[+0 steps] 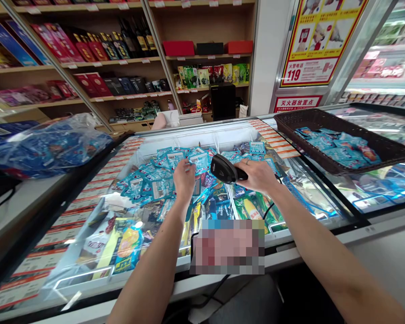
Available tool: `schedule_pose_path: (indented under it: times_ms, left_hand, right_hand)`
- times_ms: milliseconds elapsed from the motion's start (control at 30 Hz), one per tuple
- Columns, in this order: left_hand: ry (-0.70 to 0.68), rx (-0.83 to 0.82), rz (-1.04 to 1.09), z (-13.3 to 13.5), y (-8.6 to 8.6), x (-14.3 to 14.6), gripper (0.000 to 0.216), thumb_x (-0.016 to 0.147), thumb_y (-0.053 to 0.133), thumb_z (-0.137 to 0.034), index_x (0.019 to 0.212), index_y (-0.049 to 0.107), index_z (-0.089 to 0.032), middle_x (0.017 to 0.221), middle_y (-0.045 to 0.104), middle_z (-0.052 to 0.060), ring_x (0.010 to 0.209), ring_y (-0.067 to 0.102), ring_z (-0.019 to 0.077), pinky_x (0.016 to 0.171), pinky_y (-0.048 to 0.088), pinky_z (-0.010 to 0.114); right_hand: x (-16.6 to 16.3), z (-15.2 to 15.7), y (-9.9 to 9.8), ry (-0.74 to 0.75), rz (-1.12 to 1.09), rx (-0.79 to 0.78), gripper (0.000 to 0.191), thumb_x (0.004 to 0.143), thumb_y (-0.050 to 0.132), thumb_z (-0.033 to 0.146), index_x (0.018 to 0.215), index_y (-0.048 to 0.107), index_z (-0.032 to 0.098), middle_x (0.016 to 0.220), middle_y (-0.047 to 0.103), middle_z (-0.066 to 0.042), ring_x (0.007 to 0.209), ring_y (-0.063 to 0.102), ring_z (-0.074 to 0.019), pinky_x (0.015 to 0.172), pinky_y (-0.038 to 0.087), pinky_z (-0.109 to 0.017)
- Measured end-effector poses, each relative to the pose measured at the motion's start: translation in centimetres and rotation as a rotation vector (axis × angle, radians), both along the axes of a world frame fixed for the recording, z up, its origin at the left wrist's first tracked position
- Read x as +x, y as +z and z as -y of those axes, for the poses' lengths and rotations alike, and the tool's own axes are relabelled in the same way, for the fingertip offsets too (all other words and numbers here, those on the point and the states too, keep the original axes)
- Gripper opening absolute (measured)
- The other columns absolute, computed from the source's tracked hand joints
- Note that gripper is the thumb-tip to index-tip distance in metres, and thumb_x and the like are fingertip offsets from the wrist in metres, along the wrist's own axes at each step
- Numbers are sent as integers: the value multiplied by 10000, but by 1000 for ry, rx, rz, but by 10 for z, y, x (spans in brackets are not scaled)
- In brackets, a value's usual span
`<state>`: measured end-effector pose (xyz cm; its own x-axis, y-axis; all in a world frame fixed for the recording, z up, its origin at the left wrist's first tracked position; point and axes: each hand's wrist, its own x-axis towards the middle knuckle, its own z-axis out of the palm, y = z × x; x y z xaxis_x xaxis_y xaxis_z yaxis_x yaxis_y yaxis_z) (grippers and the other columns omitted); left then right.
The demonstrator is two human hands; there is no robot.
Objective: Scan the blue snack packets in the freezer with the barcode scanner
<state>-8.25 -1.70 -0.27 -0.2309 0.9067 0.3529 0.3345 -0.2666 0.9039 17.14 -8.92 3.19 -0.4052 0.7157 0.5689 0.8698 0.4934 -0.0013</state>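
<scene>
My left hand [184, 177] pinches the edge of a small light-blue packet [200, 161] whose barcode side faces up. In my right hand [258, 174] is a black handheld barcode scanner [224, 168], its head turned left toward that packet. Beneath both hands, many similar blue packets [162, 189] lie spread over the glass top of a chest freezer [87, 252]. Ice creams in bright wrappers, one of them green and yellow [253, 208], show through the glass.
A dark brown basket [384, 130] with more blue packets stands at right on the freezer. At left lies a clear plastic bag [50, 146] of blue packets. A blurred-out patch [227, 247] covers something at the near edge. Shelves [121, 63] of boxes and bottles stand behind.
</scene>
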Motion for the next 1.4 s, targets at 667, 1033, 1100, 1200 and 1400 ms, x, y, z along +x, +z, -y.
schedule_pose_path:
  times_ms: [667, 1033, 1100, 1200, 1400]
  left_hand:
    - [41, 3, -91, 10, 9, 5, 319, 801, 569, -403, 1003, 615, -161, 881, 663, 53, 723, 645, 153, 577, 578, 281]
    - [52, -16, -153, 14, 16, 6, 337, 823, 541, -401, 1057, 615, -171, 917, 676, 60, 702, 645, 148, 545, 553, 260]
    - [103, -22, -213, 12, 17, -2, 379, 833, 522, -411, 1121, 600, -176, 936, 683, 66, 654, 634, 144, 523, 532, 260]
    - [196, -7, -317, 3, 14, -19, 446, 847, 497, -404, 1229, 551, -180, 959, 692, 74, 644, 626, 154, 585, 532, 297]
    - [270, 116, -674, 1, 9, -30, 555, 841, 503, -325, 1347, 451, -102, 1118, 628, 177, 1049, 589, 286, 928, 456, 445]
  right_hand:
    - [-2, 4, 2, 96, 21, 21, 296, 860, 547, 393, 1085, 607, 211, 953, 681, -19, 810, 620, -160, 600, 343, -276]
    - [-1, 1, -1, 96, 4, 51, 299, 856, 557, 400, 1081, 608, 211, 952, 685, -21, 800, 626, -159, 589, 346, -270]
    - [2, 0, 0, 44, -24, 60, 313, 844, 569, 408, 1086, 613, 214, 957, 686, -27, 796, 626, -163, 594, 351, -271]
    - [7, -2, 2, -83, -82, 79, 320, 830, 579, 405, 1079, 623, 208, 955, 686, -42, 805, 625, -177, 612, 365, -274]
    - [13, -5, 4, -266, -138, 32, 321, 838, 565, 397, 1085, 639, 206, 969, 684, -60, 838, 630, -202, 646, 394, -287]
